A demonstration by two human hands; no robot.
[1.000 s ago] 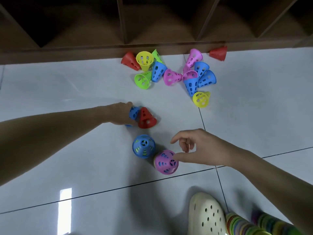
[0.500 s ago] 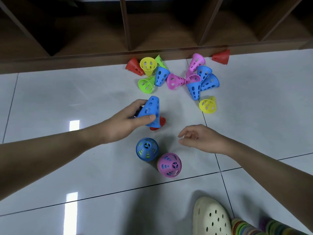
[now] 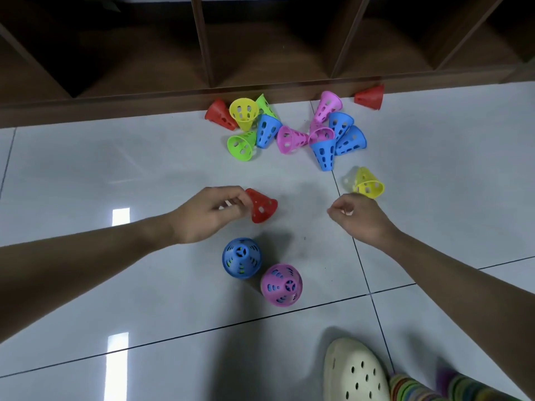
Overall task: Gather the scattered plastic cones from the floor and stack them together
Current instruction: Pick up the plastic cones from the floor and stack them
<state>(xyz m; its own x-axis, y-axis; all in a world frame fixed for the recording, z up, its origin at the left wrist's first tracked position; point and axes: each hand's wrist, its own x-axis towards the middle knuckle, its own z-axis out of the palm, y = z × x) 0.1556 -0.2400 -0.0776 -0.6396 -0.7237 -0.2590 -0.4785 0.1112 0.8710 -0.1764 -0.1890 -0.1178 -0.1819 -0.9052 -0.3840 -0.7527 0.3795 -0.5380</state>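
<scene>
My left hand (image 3: 211, 212) pinches the narrow tip of a red cone (image 3: 263, 206) that lies on its side on the white tiled floor (image 3: 115, 175). Just below it stand a blue cone stack (image 3: 241, 257) and a pink cone stack (image 3: 281, 284), both upright and apart from my hands. My right hand (image 3: 360, 217) has its fingers curled with nothing in them, its knuckles right beside a blurred yellow cone (image 3: 368, 184). Several loose cones in red, yellow, green, blue and pink (image 3: 289, 131) lie in a heap against the shelf base.
A dark wooden shelf unit (image 3: 260, 53) runs along the far edge of the floor. A lone red cone (image 3: 370, 96) lies against its base at right. A cream clog (image 3: 356, 371) and a row of coloured discs (image 3: 411, 389) sit at the bottom right.
My left hand let go of the blue cone it was holding and now pinches the red cone. My right hand moved right toward the yellow cone, which has shifted and tipped.
</scene>
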